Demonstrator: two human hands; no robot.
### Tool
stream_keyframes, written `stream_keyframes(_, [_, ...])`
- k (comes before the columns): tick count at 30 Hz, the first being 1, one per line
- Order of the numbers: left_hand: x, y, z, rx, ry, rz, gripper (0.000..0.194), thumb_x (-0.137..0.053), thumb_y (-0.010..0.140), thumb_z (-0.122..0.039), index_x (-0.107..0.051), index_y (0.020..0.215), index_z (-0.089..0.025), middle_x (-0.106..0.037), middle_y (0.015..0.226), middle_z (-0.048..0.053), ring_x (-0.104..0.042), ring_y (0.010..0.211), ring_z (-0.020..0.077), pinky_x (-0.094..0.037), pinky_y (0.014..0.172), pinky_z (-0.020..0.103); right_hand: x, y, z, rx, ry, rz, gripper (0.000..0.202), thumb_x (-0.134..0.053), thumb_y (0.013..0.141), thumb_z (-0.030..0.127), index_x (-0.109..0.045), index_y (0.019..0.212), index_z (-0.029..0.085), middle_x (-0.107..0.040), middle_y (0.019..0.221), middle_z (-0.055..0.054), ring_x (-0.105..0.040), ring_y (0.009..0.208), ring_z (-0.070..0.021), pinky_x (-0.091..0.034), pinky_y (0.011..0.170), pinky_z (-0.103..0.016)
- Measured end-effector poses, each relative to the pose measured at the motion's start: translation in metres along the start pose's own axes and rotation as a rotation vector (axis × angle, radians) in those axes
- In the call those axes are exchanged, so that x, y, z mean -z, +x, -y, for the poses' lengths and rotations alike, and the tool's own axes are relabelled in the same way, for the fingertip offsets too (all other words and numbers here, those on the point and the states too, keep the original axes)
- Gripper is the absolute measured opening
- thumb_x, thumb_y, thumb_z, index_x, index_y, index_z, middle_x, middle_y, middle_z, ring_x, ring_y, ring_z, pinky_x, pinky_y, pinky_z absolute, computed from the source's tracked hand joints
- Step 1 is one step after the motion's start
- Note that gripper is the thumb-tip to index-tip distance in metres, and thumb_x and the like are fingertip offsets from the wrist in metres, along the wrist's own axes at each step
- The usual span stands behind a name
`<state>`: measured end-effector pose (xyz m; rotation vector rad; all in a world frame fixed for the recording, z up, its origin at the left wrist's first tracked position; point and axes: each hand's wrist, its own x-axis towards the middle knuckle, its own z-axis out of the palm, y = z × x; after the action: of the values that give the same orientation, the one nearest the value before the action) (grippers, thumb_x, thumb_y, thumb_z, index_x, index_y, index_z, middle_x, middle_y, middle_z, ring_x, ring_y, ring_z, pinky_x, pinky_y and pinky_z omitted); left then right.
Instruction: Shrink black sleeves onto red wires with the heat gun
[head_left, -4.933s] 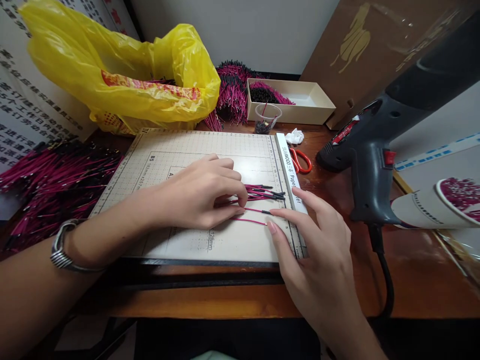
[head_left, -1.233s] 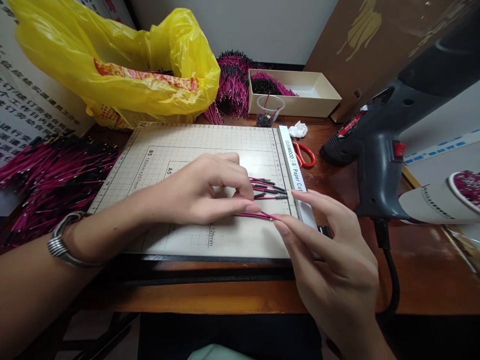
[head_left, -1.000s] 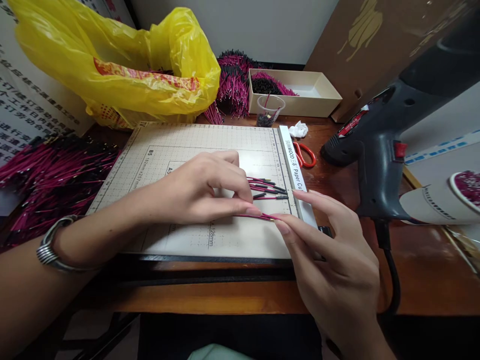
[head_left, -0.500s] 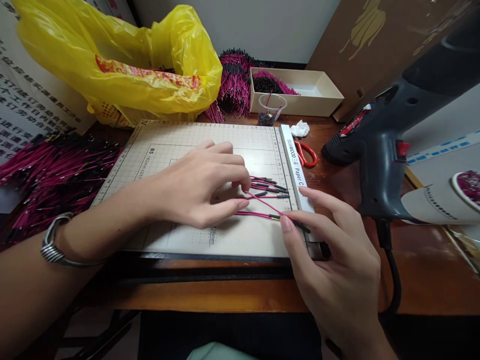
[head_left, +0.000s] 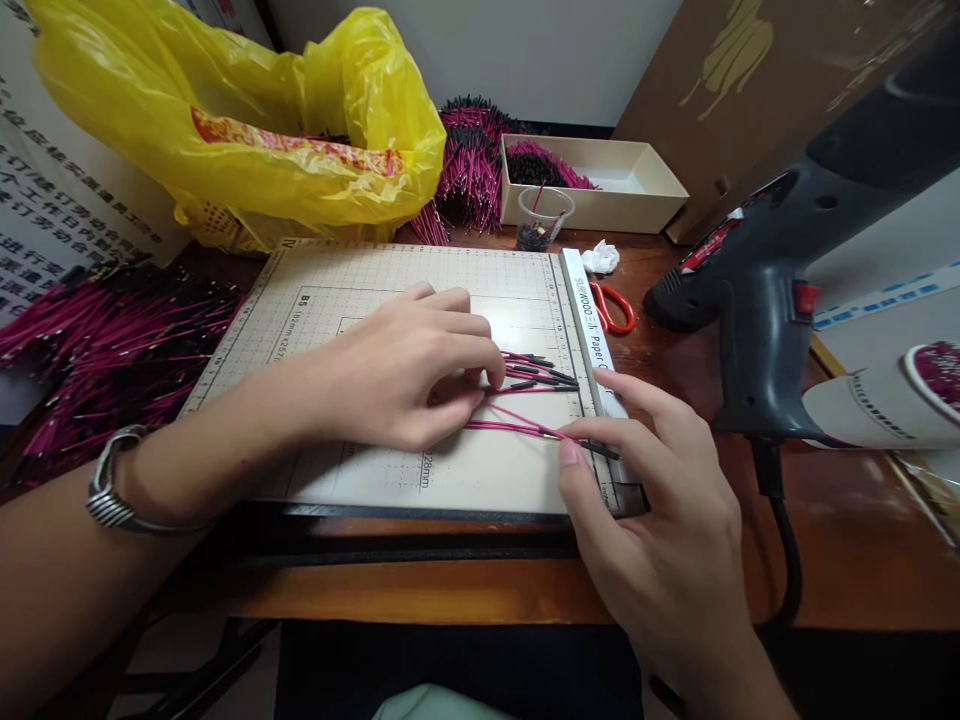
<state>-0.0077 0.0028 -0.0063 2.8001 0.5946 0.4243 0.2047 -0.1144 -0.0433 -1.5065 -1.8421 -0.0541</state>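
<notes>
On the paper cutter's gridded board (head_left: 480,485) lie several thin magenta wires (head_left: 540,378) with black sleeved ends, pointing right. My left hand (head_left: 420,370) rests over their left ends, thumb and index finger closed, with wires coming out from under the fingertips. Its finger undersides are hidden. My right hand (head_left: 667,500) pinches one magenta wire (head_left: 517,414) between thumb and index finger near the board's right edge. That wire's black end sticks out past the fingers. Another wire with a metal tip lies just beside the right fingertips.
Behind the board stand a yellow plastic bag (head_left: 247,150), a clear cup (head_left: 544,215) and a cream box (head_left: 637,190) of wires. Red-handled scissors (head_left: 616,310) and a heat gun (head_left: 757,290) are at right. A large wire pile (head_left: 127,360) lies left.
My left thumb has drawn in against the index finger. The right hand has moved slightly left, and the wire it pinches has come down closer to the lower wire on the board.
</notes>
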Motion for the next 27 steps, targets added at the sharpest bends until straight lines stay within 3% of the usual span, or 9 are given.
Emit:
stream_keyframes(10, [-0.0026,0.0021,-0.0006,0.035,0.009,0.004,0.021,-0.054,0.096,-0.025,-0.074,0.094,-0.018,-0.072,0.087,0.005,-0.053,0.081,0.0208,-0.039,0.076,0.034,-0.0072,-0.0002,0.0006,0.025,-0.158,0.046,0.021,-0.056,0.096,0.025,-0.07,0.112,0.024,-0.06,0.137,-0.012,-0.06,0.124,-0.0299,-0.051,0.096,-0.048])
stream_keyframes(27, [-0.0074,0.0038,0.0017,-0.007,0.009,-0.092,0.022,-0.055,0.098,-0.021,-0.074,0.088,-0.018,-0.074,0.085,0.005,-0.053,0.078,0.0186,-0.04,0.073,0.032,-0.0015,-0.0009,0.0033,0.05,-0.071,0.07,0.018,-0.059,0.095,0.028,-0.067,0.111,0.023,-0.058,0.139,-0.013,-0.057,0.129,-0.0299,-0.048,0.103,-0.051])
